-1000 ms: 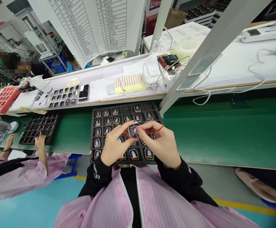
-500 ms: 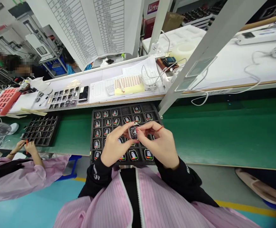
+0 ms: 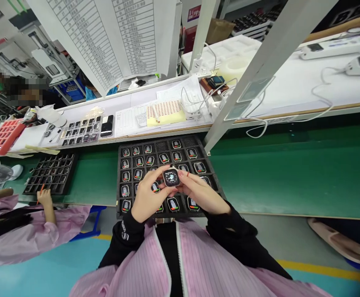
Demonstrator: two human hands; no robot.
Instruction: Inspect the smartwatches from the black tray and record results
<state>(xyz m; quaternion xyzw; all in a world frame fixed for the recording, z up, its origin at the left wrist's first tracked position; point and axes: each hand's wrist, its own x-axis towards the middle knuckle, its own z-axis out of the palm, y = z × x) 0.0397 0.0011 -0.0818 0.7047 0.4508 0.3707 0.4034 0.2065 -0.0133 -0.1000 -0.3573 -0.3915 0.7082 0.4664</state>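
The smartwatch body sits between both hands, screen up. The left hand pinches its left side and the right hand pinches its right side. Just under the hands lies a black tray full of more watch bodies.

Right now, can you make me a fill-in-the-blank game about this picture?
The left hand and right hand hold one ____ together.
The tray below them is coloured ____.
The tray lies on a ____ belt.
Missing words: watch, black, green.
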